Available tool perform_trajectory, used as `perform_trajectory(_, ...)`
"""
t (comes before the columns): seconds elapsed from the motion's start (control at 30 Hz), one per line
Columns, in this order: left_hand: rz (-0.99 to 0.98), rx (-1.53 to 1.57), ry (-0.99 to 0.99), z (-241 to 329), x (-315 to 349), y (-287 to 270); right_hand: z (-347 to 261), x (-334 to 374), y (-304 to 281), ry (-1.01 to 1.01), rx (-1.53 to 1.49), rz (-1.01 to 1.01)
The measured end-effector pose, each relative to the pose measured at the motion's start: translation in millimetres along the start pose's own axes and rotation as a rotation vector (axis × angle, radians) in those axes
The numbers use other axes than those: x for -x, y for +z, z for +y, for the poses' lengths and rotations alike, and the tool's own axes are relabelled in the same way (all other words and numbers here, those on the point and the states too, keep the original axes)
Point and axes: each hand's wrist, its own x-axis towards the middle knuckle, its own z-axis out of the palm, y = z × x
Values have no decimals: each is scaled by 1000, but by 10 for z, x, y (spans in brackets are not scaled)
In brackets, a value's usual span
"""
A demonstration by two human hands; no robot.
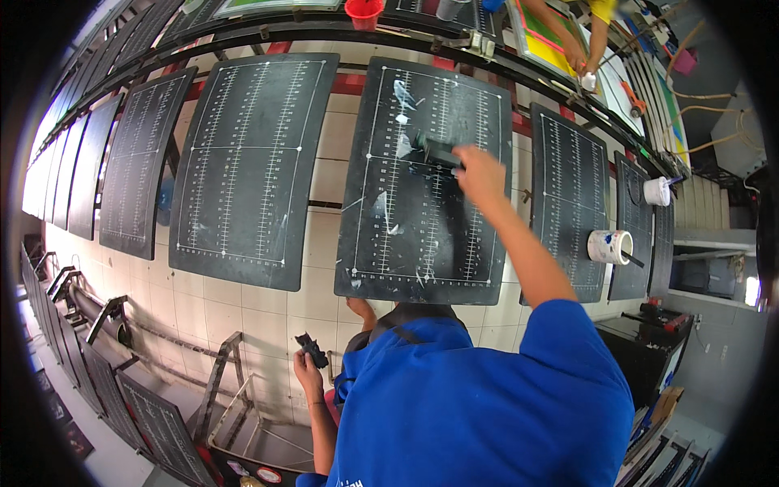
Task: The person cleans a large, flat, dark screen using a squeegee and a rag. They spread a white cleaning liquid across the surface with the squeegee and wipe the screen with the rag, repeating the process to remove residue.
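Over the middle board, my right hand (480, 172) grips a dark, flat-faced hand tool (441, 152); motion blur hides its exact kind. The tool is at or just above the surface of this black printing board (369, 235), which carries white ruler lines. White and bluish scraps or smears (404, 96) mark the board's left half. Low on the left, away from the boards, my left hand (308, 372) closes round a small, ragged-edged black object (312, 349), whose kind I cannot make out.
More black ruled boards stand at left (243, 170) and right (572, 187). A paint-stained white tub (608, 247) and a smaller white tub (656, 191) sit at right. Beyond the dark rail are a red cup (363, 13) and a co-worker's hands (578, 58). Metal frames (219, 381) stand lower left.
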Motion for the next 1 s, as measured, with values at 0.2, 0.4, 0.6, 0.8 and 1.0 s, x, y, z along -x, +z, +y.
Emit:
perform_trajectory(0.2, -122, 105, -7, -225, -533, 246, -705, 1665, -344, -37, -117, -110)
perform_trajectory(0.4, -189, 111, -6, -209, -834, 255, -621, 1702, -578, 160, -166, -128)
perform_trajectory(0.6, -206, 67, -80, -720, -960, -6, -560, 1895, -448, 49, -100, -71)
perform_trajectory(0.8, -103, 118, -293, -1625, -831, -350, -753, 2403, -382, -75, -80, -67)
perform_trajectory(1.0, -56, 15, -335, -1676, -527, -460, -745, 1280, -62, -144, -80, -19)
